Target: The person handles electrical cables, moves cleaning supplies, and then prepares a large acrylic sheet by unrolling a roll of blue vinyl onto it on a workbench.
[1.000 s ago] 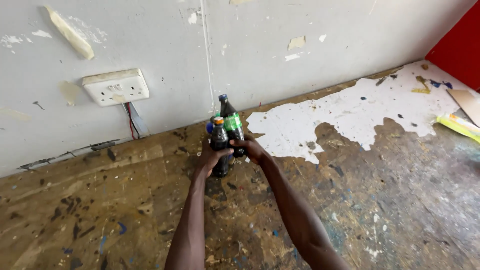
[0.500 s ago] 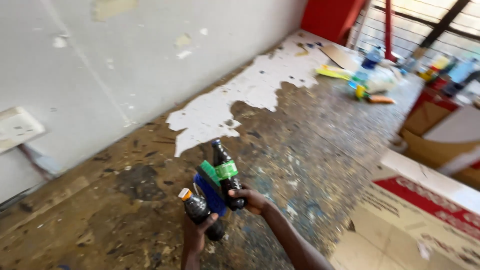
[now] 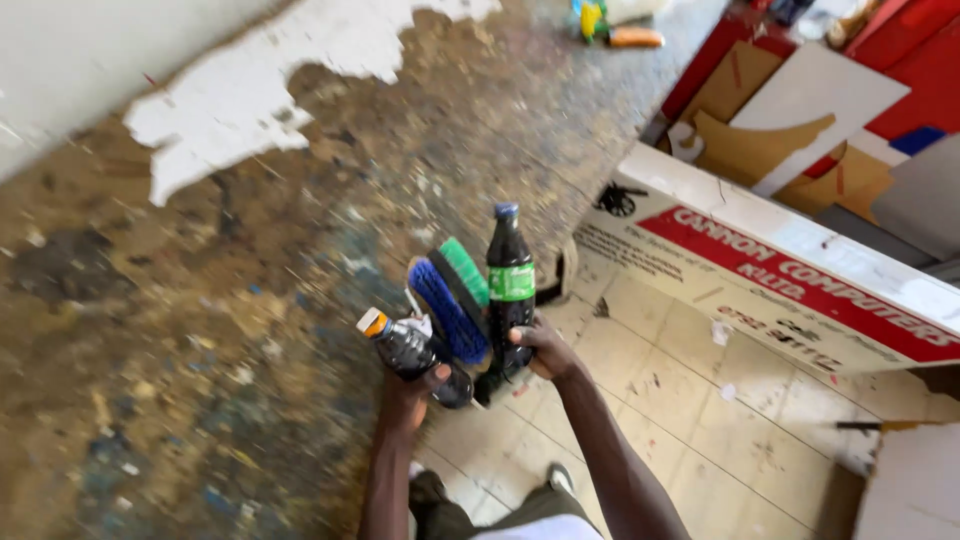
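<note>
We've got both hands full. Left hand (image 3: 415,390) is wrapped around a dark bottle with an orange cap (image 3: 405,345), tilted away to its left. Right hand (image 3: 540,350) is clamped on an upright dark bottle with a green label (image 3: 510,285). Between the hands sit a blue brush (image 3: 445,310) and a green brush (image 3: 465,272), seemingly pinched there; can't tell which fingers bear them. Risk as we see it: brushes slip out if either grip loosens, dropping to the paint-flecked worktop (image 3: 200,330) or tiled floor (image 3: 700,400). The tilted bottle could leak if its cap is loose.
</note>
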